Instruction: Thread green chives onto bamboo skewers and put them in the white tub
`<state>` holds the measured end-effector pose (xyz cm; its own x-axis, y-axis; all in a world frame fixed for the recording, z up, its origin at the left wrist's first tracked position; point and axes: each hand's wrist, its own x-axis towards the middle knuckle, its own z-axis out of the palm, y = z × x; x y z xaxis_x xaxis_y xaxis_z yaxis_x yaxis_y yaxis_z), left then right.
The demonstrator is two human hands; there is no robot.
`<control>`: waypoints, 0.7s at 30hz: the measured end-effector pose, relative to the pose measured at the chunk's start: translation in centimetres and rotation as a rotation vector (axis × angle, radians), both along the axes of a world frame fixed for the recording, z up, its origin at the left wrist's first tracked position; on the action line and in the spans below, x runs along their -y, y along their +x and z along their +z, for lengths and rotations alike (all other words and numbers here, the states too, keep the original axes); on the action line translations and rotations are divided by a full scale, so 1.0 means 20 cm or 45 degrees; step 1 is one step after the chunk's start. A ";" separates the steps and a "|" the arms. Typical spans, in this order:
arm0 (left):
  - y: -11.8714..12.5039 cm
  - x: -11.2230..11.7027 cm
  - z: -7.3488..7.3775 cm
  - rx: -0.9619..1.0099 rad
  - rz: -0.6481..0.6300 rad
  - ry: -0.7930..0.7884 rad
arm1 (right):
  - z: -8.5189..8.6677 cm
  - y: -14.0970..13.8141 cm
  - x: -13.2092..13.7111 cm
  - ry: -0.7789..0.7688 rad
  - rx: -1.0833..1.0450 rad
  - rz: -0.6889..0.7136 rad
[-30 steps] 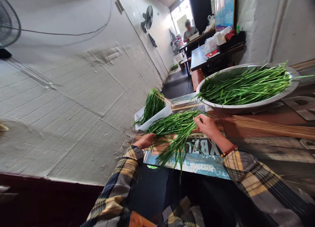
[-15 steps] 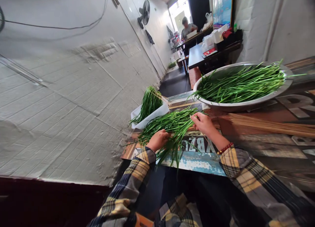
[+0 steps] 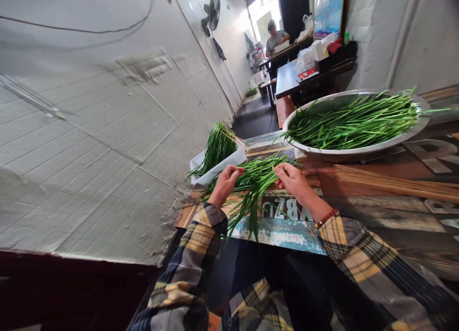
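Observation:
My right hand [image 3: 294,182] is closed in a pinch on a thin bamboo skewer [image 3: 304,215], which slants down toward my wrist. A bunch of garlic chives [image 3: 254,204] hangs from the fingertips of this hand, leaves drooping over the table's front edge. My left hand [image 3: 225,182] is closed too, thumb and forefinger pinched together at the edge of a loose pile of chives [image 3: 263,164]. Whether a stalk is between those fingers is too small to make out. Behind the pile, a white plastic tub [image 3: 215,167] holds skewered chives [image 3: 220,144], their skewer ends sticking out rightward.
At the right stands a large metal basin [image 3: 362,155] full of chives. In front of it lies a bundle of bamboo skewers [image 3: 390,182]. A white wall [image 3: 143,178] borders the table on the left. Farther back, a person [image 3: 276,37] is at another table.
My left hand has moved up and away from me, from the leaves to the far side of the pile. My right hand has shifted slightly left, still gripping the skewer and the hanging chives.

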<state>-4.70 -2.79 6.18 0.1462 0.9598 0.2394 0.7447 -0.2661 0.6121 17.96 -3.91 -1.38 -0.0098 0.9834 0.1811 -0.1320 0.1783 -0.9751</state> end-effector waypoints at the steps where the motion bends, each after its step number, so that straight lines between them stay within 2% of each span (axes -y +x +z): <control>1: 0.08 0.00 0.00 0.056 -0.062 -0.052 | 0.00 0.00 0.01 0.009 -0.012 0.003; 3: 0.21 0.01 -0.01 0.289 -0.216 -0.326 | 0.01 0.00 0.01 0.032 -0.030 -0.007; 6: 0.32 0.03 -0.02 0.333 -0.279 -0.561 | 0.01 0.01 0.02 0.058 -0.035 -0.097; 10: 0.29 0.08 -0.03 0.301 -0.305 -0.733 | 0.01 0.02 0.02 0.012 -0.070 -0.257; 12: 0.23 0.07 -0.02 0.266 -0.273 -0.754 | 0.00 0.01 0.03 -0.045 -0.109 -0.227; 14: 0.14 0.04 0.02 0.207 -0.217 -0.730 | 0.00 -0.03 0.04 -0.117 -0.133 -0.079; 18: -0.05 -0.03 0.10 0.045 -0.136 -0.669 | -0.02 -0.14 0.12 -0.302 -0.143 0.398; 21: -0.17 0.01 0.08 -0.097 -0.156 -0.777 | -0.03 -0.21 0.18 -0.396 -0.125 0.672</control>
